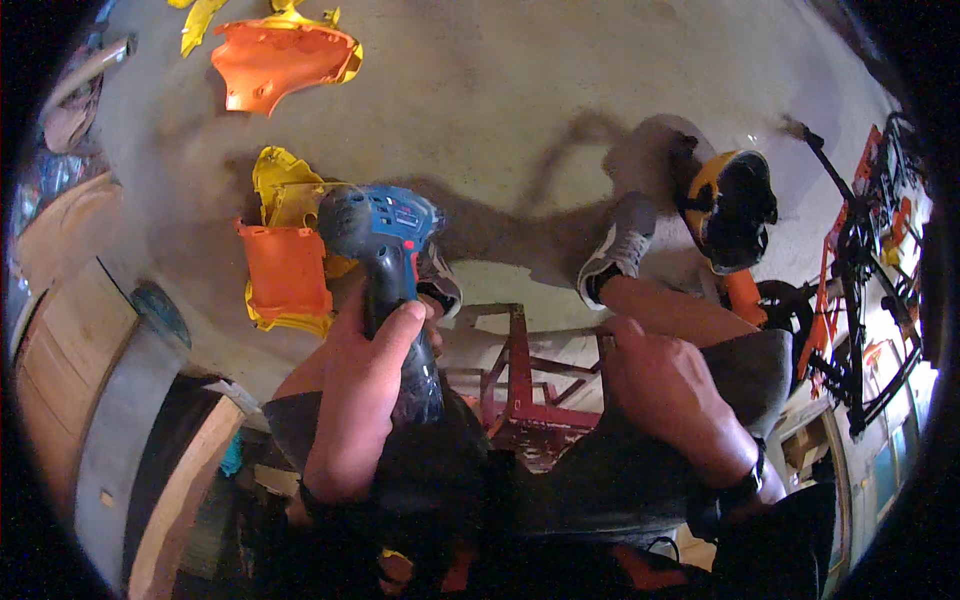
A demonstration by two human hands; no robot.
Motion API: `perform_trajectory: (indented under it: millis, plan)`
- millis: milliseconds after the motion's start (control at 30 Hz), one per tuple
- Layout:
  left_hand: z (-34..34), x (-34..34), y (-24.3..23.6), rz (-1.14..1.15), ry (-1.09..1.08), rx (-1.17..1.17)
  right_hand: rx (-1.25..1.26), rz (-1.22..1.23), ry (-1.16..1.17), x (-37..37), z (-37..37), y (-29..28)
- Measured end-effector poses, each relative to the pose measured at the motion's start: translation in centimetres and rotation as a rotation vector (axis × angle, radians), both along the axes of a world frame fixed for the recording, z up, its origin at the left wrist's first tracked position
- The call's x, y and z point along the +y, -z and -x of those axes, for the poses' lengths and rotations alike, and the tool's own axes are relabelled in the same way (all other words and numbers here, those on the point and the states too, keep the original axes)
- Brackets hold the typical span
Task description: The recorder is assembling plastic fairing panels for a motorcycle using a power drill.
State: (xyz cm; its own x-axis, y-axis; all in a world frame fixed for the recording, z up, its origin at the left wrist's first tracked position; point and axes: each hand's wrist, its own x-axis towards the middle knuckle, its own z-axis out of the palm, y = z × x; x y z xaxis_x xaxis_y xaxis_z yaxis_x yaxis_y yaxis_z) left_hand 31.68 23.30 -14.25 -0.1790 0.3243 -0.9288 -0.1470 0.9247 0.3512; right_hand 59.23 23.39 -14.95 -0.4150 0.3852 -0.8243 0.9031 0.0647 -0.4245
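Note:
My left hand (365,385) is wrapped round the black grip of a blue and black cordless drill (385,212), whose nose points right. The drill hangs upright over my left shoe, partly hiding it. My right hand (665,385) is closed in front of my right knee, its knuckles up. What its fingers hold, if anything, is hidden. Left of the drill, on the concrete floor, lie an orange plastic shell (287,270) and a yellow plastic piece (285,188), touching or overlapping. Another orange shell (280,62) with yellow edging lies farther off.
Beyond my right shoe (618,255) stands a yellow and black hollow casing (738,205). A red metal frame (518,370) is between my legs. Black and red framework (860,270) stands at the right. Wooden panels (75,350) lean at the left.

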Motion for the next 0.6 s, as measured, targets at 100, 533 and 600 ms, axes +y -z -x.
perform_trajectory:
  millis: [100,533,600]
  plan:
    - [-0.1,-0.8,-0.5,-0.013,-0.112,0.022,-0.069,-0.078,-0.044,0.8,-0.2,-0.2]
    - [-0.8,-4.5,0.3,-0.281,-0.375,-0.795,0.139,-0.425,-0.017,-2.8,-2.2,-0.8]
    - [-0.7,-4.9,-0.6,-0.366,-0.327,-0.876,0.352,-0.413,0.203,-3.3,-2.1,-2.2]
